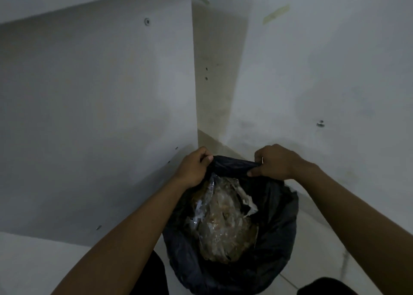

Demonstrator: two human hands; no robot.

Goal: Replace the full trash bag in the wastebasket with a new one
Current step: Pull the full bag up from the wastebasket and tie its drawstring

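Left hand (194, 167) and right hand (276, 162) each closed on the far rim of the black trash bag (274, 223), fingers pinching the plastic, bag mouth gaping open below the grip, crumpled clear plastic waste (223, 218) inside, white wall (312, 71) beyond the hands.

Both forearms are bare, no sleeves in view; the right hand (276, 162) wears a thin finger ring (262, 160).
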